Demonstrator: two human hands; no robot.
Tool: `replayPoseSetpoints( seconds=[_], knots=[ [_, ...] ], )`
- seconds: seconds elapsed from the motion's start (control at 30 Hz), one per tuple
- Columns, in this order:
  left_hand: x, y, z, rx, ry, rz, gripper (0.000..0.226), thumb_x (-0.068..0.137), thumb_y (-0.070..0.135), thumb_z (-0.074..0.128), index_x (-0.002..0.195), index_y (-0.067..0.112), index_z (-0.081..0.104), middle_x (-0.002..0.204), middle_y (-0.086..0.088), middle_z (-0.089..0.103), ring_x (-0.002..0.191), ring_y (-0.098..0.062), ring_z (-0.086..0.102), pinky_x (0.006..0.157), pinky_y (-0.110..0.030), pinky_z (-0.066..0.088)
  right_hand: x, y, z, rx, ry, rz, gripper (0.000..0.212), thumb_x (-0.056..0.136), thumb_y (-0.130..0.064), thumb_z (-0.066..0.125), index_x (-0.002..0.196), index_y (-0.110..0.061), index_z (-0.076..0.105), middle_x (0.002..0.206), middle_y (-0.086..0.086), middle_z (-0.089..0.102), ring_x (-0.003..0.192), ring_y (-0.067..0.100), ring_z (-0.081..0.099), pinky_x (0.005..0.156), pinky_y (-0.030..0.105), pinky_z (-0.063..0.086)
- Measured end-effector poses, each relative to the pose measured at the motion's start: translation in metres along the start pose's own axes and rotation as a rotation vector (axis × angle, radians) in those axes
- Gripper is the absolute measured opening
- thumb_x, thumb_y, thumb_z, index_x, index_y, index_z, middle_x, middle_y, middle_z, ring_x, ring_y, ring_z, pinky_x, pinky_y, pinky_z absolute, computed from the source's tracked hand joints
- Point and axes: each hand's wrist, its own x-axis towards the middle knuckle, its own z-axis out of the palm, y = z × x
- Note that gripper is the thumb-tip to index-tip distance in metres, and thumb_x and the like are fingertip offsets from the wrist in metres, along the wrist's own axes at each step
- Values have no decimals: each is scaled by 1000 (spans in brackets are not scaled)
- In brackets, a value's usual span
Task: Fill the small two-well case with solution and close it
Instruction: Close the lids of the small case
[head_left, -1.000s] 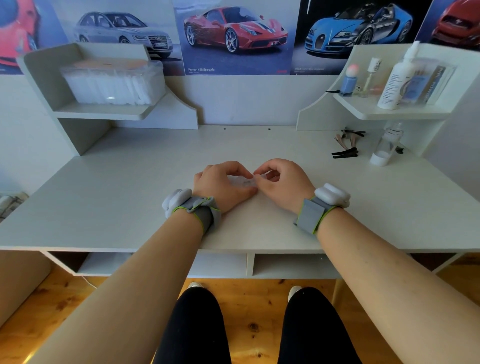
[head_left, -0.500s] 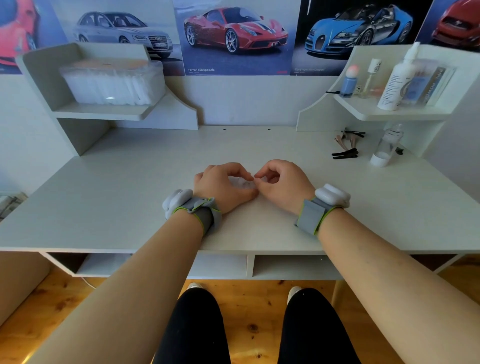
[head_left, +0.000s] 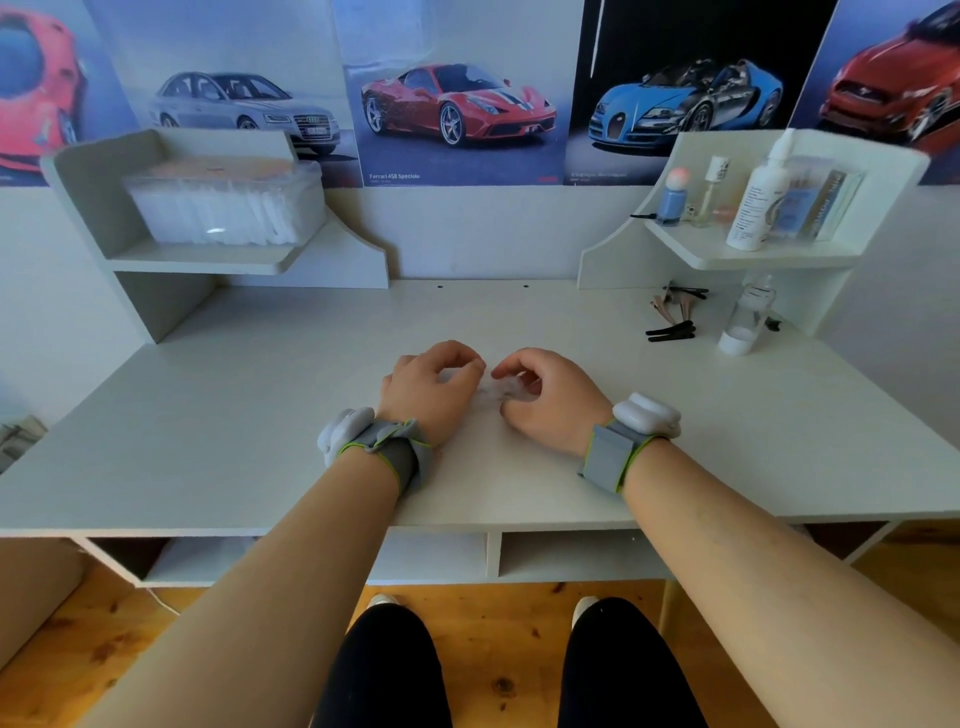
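Observation:
A small clear two-well case (head_left: 493, 387) lies on the white desk (head_left: 260, 415) at the middle, mostly hidden between my hands. My left hand (head_left: 428, 392) curls its fingers over the case's left end. My right hand (head_left: 545, 397) curls over the right end, thumb and fingers pinching there. The case looks blurred and pale, so its lids cannot be made out. A white solution bottle (head_left: 761, 197) stands on the right shelf. A small clear bottle (head_left: 748, 317) stands on the desk below that shelf.
Black and tan hair clips (head_left: 672, 317) lie at the back right of the desk. The right shelf (head_left: 727, 257) also holds a blue nail-polish bottle (head_left: 672, 200) and a small vial. A clear box of white items (head_left: 223, 205) sits on the left shelf.
My fingertips have drawn slightly apart over the case, leaving a small gap between the two hands. Both wrists stay in the same place on the desk.

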Motion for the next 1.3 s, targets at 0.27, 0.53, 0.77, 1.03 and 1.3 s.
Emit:
replayPoseSetpoints(
  seconds=[0.27, 0.53, 0.77, 1.03, 1.3],
  knots=[
    [7, -7, 1, -9, 60, -8, 18, 88, 28, 44, 77, 35, 57, 84, 8, 61, 100, -29, 52, 91, -43, 44, -1, 3, 2, 43, 69, 62, 29, 63, -35, 62, 92, -34, 62, 93, -7, 59, 74, -1, 52, 67, 14, 40],
    [7, -7, 3, 48, 65, 35, 27, 92, 32, 42, 73, 28, 61, 88, 1, 66, 98, -29, 53, 89, -41, 43, 3, 11, -12, 134, 224, 108, 21, 71, -22, 71, 90, -28, 64, 87, -2, 65, 70, 6, 56, 64, 14, 43],
    [8, -6, 4, 202, 62, 81, 54, 94, 48, 40, 53, 15, 44, 70, -3, 52, 90, -31, 48, 76, -37, 40, 18, 21, -86, 34, 502, 165, 26, 75, -24, 70, 100, -19, 66, 86, -7, 59, 77, 13, 54, 66, 19, 38],
    [15, -14, 5, 219, 63, 84, 64, 95, 52, 33, 61, 5, 60, 74, -4, 60, 89, -32, 52, 81, -37, 43, 37, 20, -169, -104, 697, 182, 33, 79, -29, 66, 108, -12, 61, 106, 5, 63, 91, 22, 58, 76, 29, 44],
    [18, -21, 9, 284, 64, 118, 67, 94, 55, 29, 62, 4, 59, 72, -3, 60, 87, -28, 50, 78, -35, 39, 39, 31, -185, -192, 688, 339, 35, 83, -23, 64, 115, -7, 60, 122, 14, 60, 110, 31, 57, 91, 35, 45]
  ],
)
